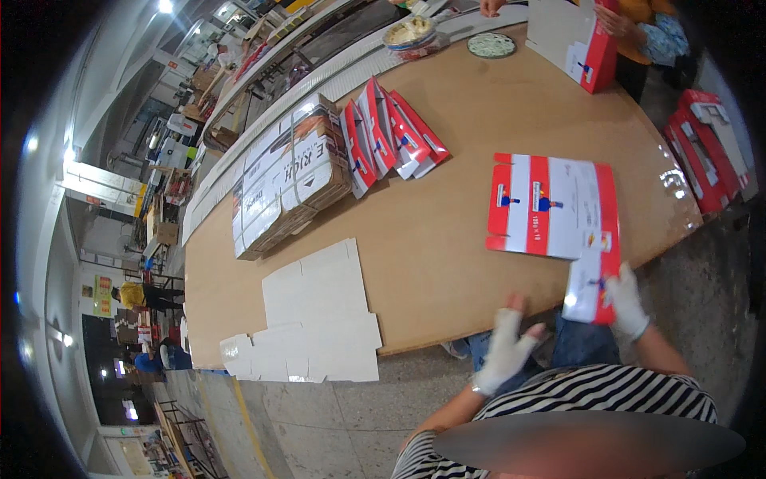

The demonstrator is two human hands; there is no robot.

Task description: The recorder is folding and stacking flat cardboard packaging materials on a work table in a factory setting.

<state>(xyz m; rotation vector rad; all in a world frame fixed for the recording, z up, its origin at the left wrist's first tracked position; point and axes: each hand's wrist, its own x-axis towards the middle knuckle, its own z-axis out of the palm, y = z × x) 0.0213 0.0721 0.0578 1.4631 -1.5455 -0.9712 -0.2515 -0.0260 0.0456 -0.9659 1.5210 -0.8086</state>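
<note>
A flat red-and-white printed carton blank [558,209] lies on the brown table, with its narrower part reaching over the near edge. My right hand [629,305], in a white glove, grips that near part at its right edge; the fingers are partly hidden. To the left of it, just off the table edge, my left hand [504,347] is open, its bare fingertips apart and touching nothing. A plain whitish carton blank [323,319] lies flat further left, jutting over the near edge.
A strapped white cardboard bundle [291,172] sits at the table's far left, with several folded red-and-white cartons [391,136] leaning beside it. Across the brown table [431,263], another person's hand [618,24] holds a red carton [600,52]. More red cartons [706,148] are stacked at right.
</note>
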